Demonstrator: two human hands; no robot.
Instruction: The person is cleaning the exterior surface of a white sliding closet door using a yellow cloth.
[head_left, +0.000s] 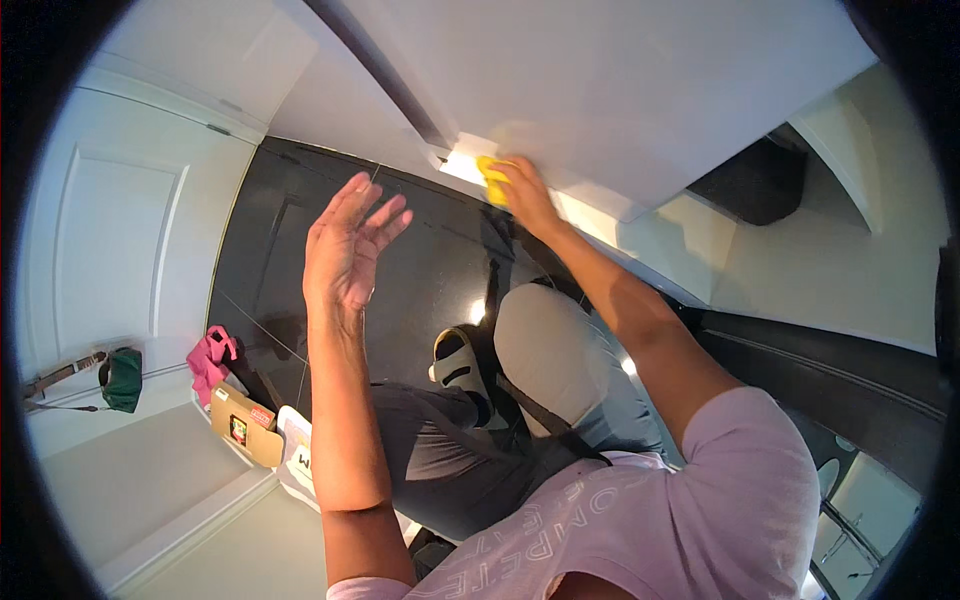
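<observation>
My right hand (534, 201) is shut on a yellow cloth or sponge (492, 181). It presses this against a brightly lit white baseboard (586, 219), low on a white wall or panel (600, 97). Raised over the dark tile floor (420, 262), my left hand (346, 247) holds nothing, its fingers apart and slightly curled. My bent knee (551, 345) in grey trousers is below my right forearm, and a light slip-on shoe (459, 367) rests on the floor.
A white panelled door (116, 240) stands at left, with a dark green pouch (121, 380) near its foot. A pink cloth item (210, 360), a cardboard box (240, 424) and a white printed bag (296, 450) sit beside my left arm. A black object (757, 176) is at upper right.
</observation>
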